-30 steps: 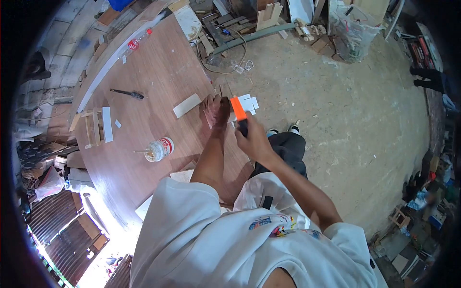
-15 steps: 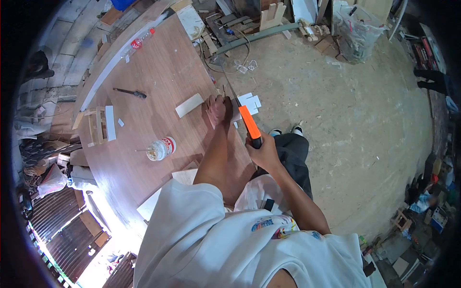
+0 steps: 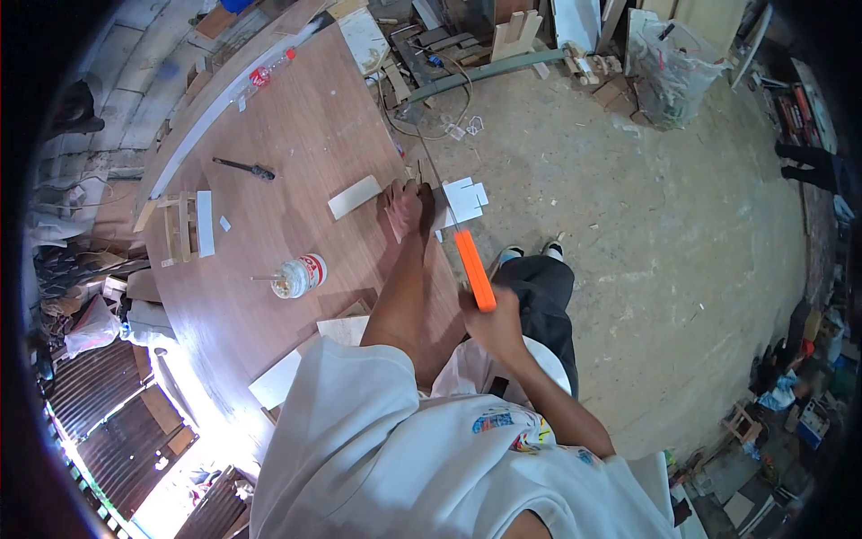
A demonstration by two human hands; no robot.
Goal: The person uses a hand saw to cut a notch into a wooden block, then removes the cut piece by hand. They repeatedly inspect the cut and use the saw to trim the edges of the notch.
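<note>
At the table's edge my left hand (image 3: 409, 208) bears down on a flat white board with stepped notches (image 3: 464, 201), its fingers bent over the near end. The board's notched end juts out past the edge, over the floor. My right hand (image 3: 496, 319) is wrapped round the orange handle of a handsaw (image 3: 474, 269). Its thin blade runs up and away alongside my left hand, across the board. Where the teeth meet the board is too small to make out. Left of my left hand lies a short pale wood strip (image 3: 355, 197).
On the wooden table (image 3: 296, 135) are a jar with a stick in it (image 3: 300, 276), a dark slim tool (image 3: 243, 168), a small wooden frame (image 3: 182, 229) and a plastic bottle (image 3: 272, 68). Wood scraps and a filled plastic bag (image 3: 673, 81) stand at the back.
My right hand has drawn the saw back toward my body, so the orange handle sits lower. My left hand and the board have stayed in place.
</note>
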